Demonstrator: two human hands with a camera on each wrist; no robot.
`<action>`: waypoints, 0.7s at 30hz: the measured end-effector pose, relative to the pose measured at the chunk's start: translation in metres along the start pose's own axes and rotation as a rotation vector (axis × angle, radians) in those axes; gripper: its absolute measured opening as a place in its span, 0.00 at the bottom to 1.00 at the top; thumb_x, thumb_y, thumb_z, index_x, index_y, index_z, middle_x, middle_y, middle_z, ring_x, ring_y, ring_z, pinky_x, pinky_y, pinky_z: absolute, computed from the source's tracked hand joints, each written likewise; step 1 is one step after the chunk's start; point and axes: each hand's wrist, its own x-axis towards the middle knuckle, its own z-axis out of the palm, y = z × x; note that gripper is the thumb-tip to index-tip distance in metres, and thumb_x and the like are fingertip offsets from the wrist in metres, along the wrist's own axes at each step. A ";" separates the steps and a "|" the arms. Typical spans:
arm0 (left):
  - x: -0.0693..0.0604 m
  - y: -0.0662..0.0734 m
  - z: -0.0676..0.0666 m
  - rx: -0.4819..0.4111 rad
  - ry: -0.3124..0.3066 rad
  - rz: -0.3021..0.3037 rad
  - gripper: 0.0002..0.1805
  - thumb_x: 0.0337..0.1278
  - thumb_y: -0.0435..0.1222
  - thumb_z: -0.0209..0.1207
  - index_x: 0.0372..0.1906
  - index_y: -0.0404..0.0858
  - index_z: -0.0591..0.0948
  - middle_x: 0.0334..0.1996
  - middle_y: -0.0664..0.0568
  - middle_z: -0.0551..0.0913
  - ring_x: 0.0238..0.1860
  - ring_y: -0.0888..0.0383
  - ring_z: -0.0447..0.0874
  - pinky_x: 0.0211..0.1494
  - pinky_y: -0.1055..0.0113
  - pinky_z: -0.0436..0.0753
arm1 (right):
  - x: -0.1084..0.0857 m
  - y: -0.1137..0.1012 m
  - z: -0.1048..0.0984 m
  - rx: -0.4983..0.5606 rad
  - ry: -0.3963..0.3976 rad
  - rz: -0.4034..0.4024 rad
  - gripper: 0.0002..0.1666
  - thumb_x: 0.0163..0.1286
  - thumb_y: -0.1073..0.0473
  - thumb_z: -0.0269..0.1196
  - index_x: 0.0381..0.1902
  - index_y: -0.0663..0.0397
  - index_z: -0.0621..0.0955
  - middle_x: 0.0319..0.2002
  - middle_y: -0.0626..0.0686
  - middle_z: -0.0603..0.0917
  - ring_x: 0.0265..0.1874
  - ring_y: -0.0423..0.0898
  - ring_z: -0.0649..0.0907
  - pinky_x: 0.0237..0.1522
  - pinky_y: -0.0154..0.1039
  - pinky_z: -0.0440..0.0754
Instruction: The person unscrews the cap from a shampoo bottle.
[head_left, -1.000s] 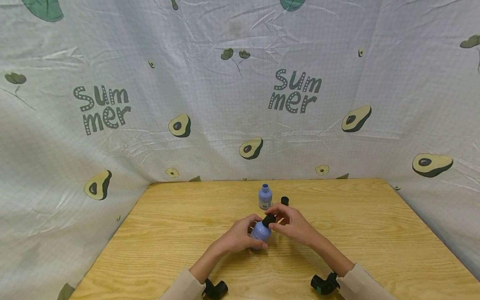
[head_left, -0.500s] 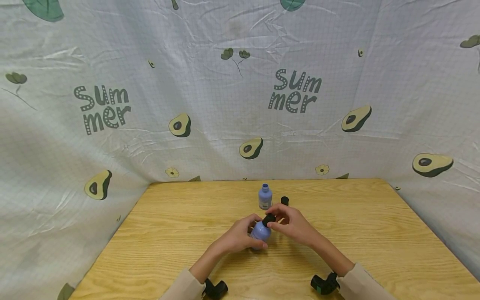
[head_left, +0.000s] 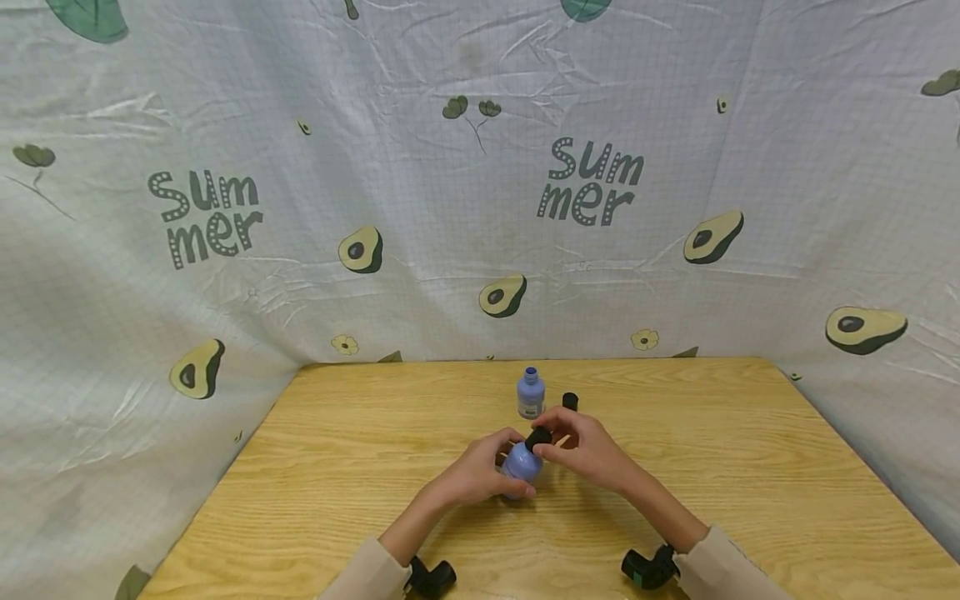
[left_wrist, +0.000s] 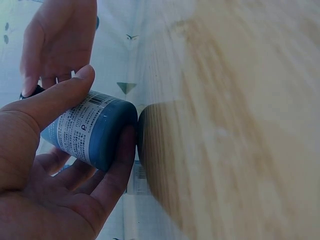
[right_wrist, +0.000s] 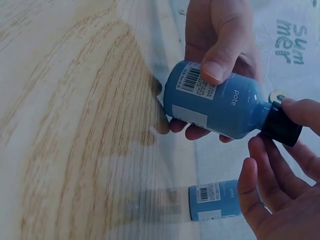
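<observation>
A blue-purple bottle point(head_left: 522, 463) with a printed label is tilted to the right just over the table. My left hand point(head_left: 480, 471) grips its body, thumb on one side and fingers on the other, as the left wrist view also shows on the labelled bottle point(left_wrist: 90, 125). The black cap point(head_left: 537, 437) sits on the neck, and my right hand point(head_left: 577, 447) pinches it between thumb and fingers. In the right wrist view the cap point(right_wrist: 281, 124) is at the bottle's mouth; whether it is fully seated I cannot tell.
A second blue-purple bottle point(head_left: 530, 396), uncapped, stands upright behind the hands. Right of it is another black cap point(head_left: 570, 402), its lower part hidden by the right hand. The wooden table point(head_left: 360, 433) meets a white printed cloth point(head_left: 420, 192) at the back.
Almost nothing differs. The right thumb has shifted slightly on the black cap; the left hand and the bottle stay where they were.
</observation>
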 end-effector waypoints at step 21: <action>0.001 -0.001 -0.001 0.000 -0.004 -0.003 0.30 0.55 0.38 0.75 0.62 0.42 0.76 0.53 0.48 0.83 0.50 0.56 0.83 0.50 0.61 0.83 | 0.000 -0.002 -0.001 -0.019 0.006 -0.001 0.20 0.73 0.58 0.67 0.59 0.60 0.82 0.48 0.57 0.86 0.44 0.42 0.82 0.44 0.35 0.83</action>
